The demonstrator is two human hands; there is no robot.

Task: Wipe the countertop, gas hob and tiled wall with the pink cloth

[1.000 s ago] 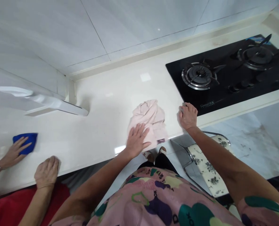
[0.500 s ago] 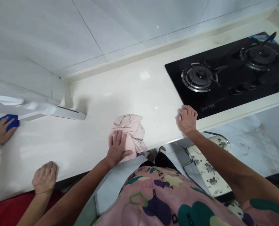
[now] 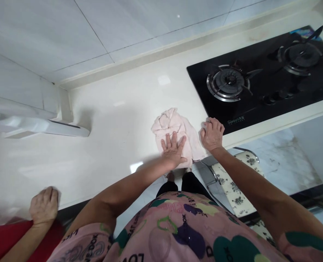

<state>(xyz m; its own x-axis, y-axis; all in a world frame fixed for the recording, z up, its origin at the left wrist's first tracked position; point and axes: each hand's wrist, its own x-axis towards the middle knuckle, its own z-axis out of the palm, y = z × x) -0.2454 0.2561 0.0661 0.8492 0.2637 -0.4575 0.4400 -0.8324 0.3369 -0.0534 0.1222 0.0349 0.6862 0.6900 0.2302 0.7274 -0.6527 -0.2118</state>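
My left hand (image 3: 174, 148) lies flat with fingers spread on a crumpled pale pink cloth (image 3: 172, 125), pressing it onto the cream countertop (image 3: 118, 120) near the front edge. My right hand (image 3: 212, 134) rests on the counter just right of the cloth, at the corner of the black gas hob (image 3: 259, 82); its fingers are curled down on the surface with nothing visibly in them.
Another person's hand (image 3: 43, 205) rests on the counter's front edge at the lower left, above a red garment. A white fixture (image 3: 41, 125) juts out over the counter at the left. A floral-cushioned stool (image 3: 232, 185) stands below the counter edge.
My left hand has slid the pink cloth from the left back to the right, next to my right hand. The other person's blue cloth and hand have gone out of view at the left.
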